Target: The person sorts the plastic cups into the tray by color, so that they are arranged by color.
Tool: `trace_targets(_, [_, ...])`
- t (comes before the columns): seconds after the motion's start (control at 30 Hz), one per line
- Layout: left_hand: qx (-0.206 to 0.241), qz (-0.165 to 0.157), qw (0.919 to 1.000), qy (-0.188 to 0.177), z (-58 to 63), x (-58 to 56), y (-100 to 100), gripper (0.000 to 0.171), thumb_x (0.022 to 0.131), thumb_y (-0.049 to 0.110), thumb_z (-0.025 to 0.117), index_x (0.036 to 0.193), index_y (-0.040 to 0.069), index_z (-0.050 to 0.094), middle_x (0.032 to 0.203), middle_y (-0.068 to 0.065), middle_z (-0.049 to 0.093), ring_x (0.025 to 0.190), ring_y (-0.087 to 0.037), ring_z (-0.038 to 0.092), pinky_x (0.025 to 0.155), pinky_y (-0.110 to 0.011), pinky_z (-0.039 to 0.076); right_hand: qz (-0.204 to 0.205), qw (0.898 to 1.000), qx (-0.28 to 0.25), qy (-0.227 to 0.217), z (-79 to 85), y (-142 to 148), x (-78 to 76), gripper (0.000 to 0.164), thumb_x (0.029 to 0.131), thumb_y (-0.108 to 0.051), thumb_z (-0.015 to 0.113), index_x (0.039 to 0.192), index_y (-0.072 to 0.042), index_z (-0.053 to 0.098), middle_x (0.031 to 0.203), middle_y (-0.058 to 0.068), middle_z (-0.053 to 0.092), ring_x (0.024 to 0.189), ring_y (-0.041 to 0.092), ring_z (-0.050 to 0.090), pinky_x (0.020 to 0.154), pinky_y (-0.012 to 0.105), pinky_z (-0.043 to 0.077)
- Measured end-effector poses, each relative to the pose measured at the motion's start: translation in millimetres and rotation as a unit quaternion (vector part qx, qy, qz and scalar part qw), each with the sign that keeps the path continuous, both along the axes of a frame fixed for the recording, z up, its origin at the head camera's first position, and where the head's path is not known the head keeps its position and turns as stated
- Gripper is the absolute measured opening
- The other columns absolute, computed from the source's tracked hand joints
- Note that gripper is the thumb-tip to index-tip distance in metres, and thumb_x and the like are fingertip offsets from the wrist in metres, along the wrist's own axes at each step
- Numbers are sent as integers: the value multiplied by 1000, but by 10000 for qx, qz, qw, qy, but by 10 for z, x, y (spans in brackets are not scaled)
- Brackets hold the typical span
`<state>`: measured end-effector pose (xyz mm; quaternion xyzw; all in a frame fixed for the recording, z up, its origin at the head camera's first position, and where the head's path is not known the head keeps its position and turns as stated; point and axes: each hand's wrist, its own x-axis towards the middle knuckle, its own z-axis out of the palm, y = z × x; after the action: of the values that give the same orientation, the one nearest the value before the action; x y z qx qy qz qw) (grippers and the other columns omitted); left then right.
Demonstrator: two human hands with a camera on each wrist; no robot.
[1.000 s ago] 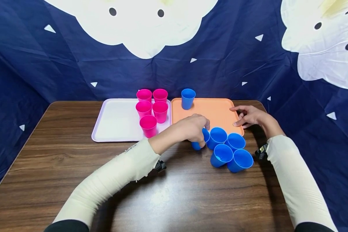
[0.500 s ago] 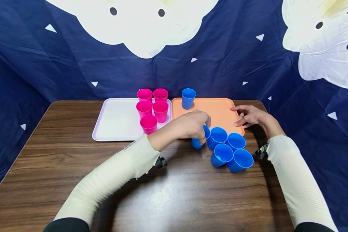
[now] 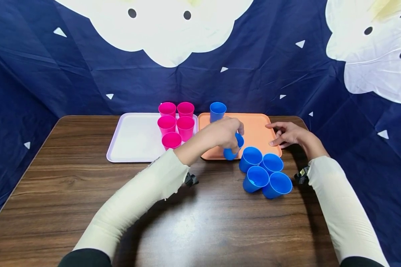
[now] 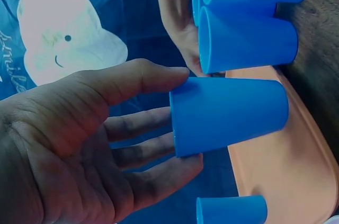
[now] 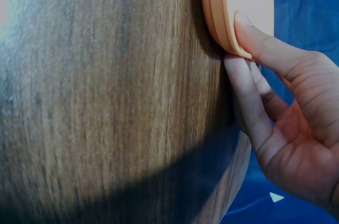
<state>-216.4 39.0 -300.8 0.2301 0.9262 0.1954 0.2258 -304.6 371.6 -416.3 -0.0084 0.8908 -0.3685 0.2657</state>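
My left hand (image 3: 222, 131) pinches a blue plastic cup (image 3: 231, 152) near its rim, thumb on one side and fingers on the other. In the left wrist view that cup (image 4: 233, 115) overlaps the orange tray, its mouth toward the palm. At the tray's right edge, my right hand (image 3: 289, 134) grips the orange tray (image 3: 254, 129); the right wrist view has the thumb over the rim and fingers against its outer side. Another blue cup (image 3: 217, 112) stands at the tray's back left. Several blue cups, one of them this cup (image 3: 250, 160), stand grouped in front of the tray.
A white tray (image 3: 130, 137) with a lilac rim adjoins the orange one on the left. Several pink cups (image 3: 185, 128) stand on its right part. Dark blue cloth (image 3: 147, 85) with cloud prints hangs behind the wooden table (image 3: 87, 193).
My left hand has moved the pinched blue cup away from the group, back over the front edge of the orange tray. The right hand has stayed at the tray's edge.
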Motion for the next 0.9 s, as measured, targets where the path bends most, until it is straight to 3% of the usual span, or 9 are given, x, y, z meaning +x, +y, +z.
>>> trace_targets(0.4, [15,-62,9993,367,-68,-291,98,63,94,14,89,152,15,66,154,-6,64,129,-23,57,91,-35,63,-28,10000,-28,14,-7,24,14,90,96,-3,89,173,-7,41,92,3,56,82,16,63,72,32,71])
trace_targets(0.67, [49,-24,9968,793,-80,-484,168,63,96,15,87,155,15,65,168,-7,56,151,-25,48,112,-41,60,-27,10000,14,-4,-14,13,-3,91,97,-1,87,174,-5,39,91,3,57,82,16,64,72,33,71])
trace_targets(0.9, [106,-44,9928,1193,-102,-652,175,59,98,13,84,155,13,66,161,-8,61,143,-25,56,120,-42,57,8,10000,42,28,4,15,10,92,96,-4,89,174,-7,40,92,3,57,83,17,64,73,33,71])
